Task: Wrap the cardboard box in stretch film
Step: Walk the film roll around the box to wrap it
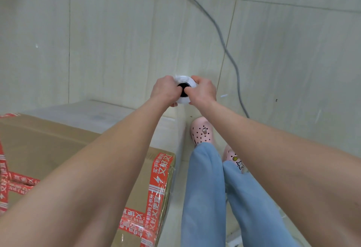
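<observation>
White film roll (185, 81) (largely hidden) gripped by left hand (165, 91), right hand (203, 91).

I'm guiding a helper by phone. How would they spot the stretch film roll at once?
Start at the big red-taped cardboard box, lower left, and look past its far right corner. There the left hand and right hand grip the stretch film roll, seen end-on. It alone is white with a black core.

brown cardboard box (48, 145) with red printed tape sits low left, cloudy film over its far part; white stretch film roll (185, 80), black core, seen end-on past its far corner.
</observation>
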